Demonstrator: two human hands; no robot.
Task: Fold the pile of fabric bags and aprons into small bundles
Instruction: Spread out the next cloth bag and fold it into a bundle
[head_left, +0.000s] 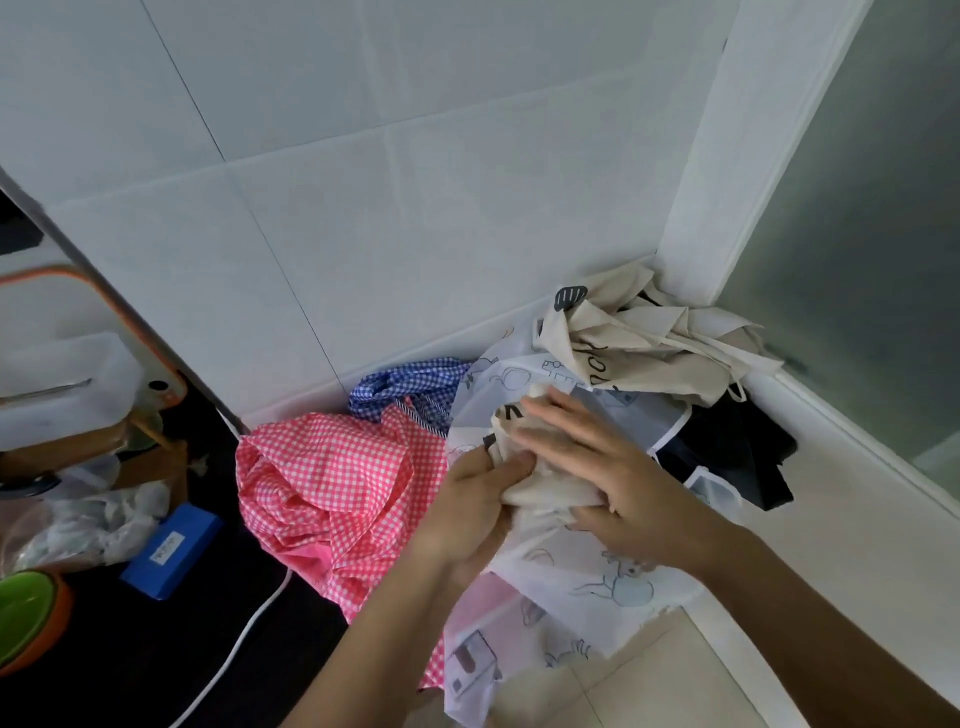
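A small cream fabric bag bundle (545, 486) with black print sits between both hands above the pile. My left hand (467, 514) grips its left end, thumb curled over the cloth. My right hand (613, 478) lies over the top of it, fingers stretched leftward and pressing it down. Under them spreads a white apron with cartoon drawings (587, 587). A pink checked apron (332, 488) lies crumpled to the left, a blue checked one (410, 387) behind it. Loose cream bags (654, 338) are heaped in the corner, beside dark cloth (737, 452).
White tiled walls meet at the corner behind the pile. A frosted glass pane (857, 260) stands at right. On the dark counter at left lie a blue box (171, 551), a white cable (244, 639), crumpled plastic (88, 525) and a green bowl (26, 618).
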